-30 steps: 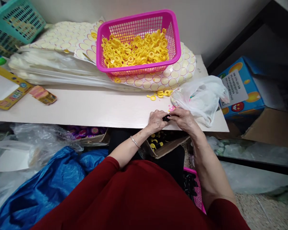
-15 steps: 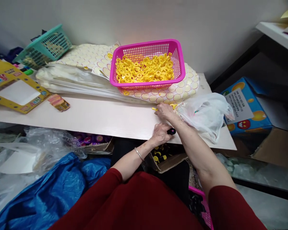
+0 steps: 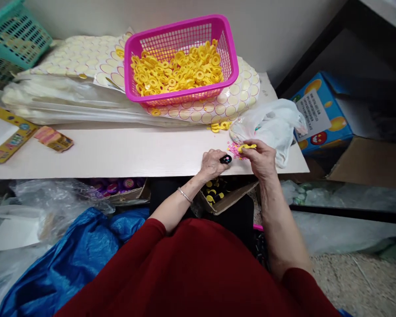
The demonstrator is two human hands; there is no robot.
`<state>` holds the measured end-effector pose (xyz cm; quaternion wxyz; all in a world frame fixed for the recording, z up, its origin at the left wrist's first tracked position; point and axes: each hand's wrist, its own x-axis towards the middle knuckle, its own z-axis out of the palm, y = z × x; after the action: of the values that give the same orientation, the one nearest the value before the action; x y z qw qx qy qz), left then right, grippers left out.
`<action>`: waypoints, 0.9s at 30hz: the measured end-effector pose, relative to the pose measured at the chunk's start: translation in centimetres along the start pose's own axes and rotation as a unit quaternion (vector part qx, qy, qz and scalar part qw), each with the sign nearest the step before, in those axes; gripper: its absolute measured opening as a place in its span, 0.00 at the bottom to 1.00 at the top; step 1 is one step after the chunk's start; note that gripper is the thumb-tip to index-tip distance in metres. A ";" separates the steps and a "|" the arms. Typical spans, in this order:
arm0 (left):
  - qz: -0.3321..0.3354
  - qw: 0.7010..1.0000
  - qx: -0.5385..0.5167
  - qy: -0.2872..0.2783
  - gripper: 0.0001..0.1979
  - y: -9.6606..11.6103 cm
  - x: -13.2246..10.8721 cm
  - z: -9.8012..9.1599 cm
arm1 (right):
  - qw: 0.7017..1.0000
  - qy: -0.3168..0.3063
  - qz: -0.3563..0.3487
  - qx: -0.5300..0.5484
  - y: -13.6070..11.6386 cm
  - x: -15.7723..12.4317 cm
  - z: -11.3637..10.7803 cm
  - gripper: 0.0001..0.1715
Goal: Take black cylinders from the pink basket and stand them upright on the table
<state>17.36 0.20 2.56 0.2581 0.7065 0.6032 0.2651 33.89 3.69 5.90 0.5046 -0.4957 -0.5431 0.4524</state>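
My left hand rests at the table's front edge, closed round a small black piece with a pink end. My right hand is just to its right, pinching a yellow plastic ring. Tiny pink bits lie scattered on the white table between the two hands. A few loose yellow rings lie a little farther back. A pink basket heaped with yellow rings stands behind them on sheets printed with circles.
A white plastic bag lies right of my hands. A teal basket and a yellow card frame sit far left. Below the table edge is an open cardboard box of black-and-yellow parts, with a blue bag at lower left.
My right hand reached back to the loose yellow rings, then came forward holding one beside my left hand. The left hand kept the black piece throughout.
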 end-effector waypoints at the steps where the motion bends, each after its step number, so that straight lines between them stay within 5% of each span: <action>1: -0.003 1.000 0.001 0.001 0.14 0.0 0.0 0.0 | 1.000 0.026 0.002 -0.001 0.9 -1.4 -0.8 0.18; 5: -0.010 1.000 0.006 0.003 0.16 -0.1 0.3 0.0 | 0.985 0.057 -0.043 -0.154 3.9 -5.1 -2.0 0.12; 11: -0.019 1.000 0.004 0.008 0.16 0.1 0.5 -0.1 | 0.910 0.008 -0.124 -0.396 4.4 -5.4 -2.8 0.11; 15: -0.007 1.000 0.002 0.017 0.16 -0.1 0.5 0.0 | 0.888 -0.013 -0.116 -0.444 3.9 -5.0 -2.4 0.21; 19: -0.002 1.000 -0.001 0.022 0.16 -0.2 0.5 0.2 | 0.862 -0.039 -0.110 -0.493 3.7 -4.5 -1.5 0.17; 24: 0.009 1.000 -0.003 0.021 0.12 -0.3 0.4 0.6 | 0.886 0.007 -0.175 -0.429 3.3 -3.9 -0.3 0.17; 27: 0.007 1.000 -0.005 0.024 0.11 -0.5 0.4 0.7 | 0.881 -0.018 -0.220 -0.418 2.7 -3.4 0.7 0.18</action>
<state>17.55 0.63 1.78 0.2456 0.7032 0.6025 0.2868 33.44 0.58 2.85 0.3277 -0.5200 -0.7858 0.0692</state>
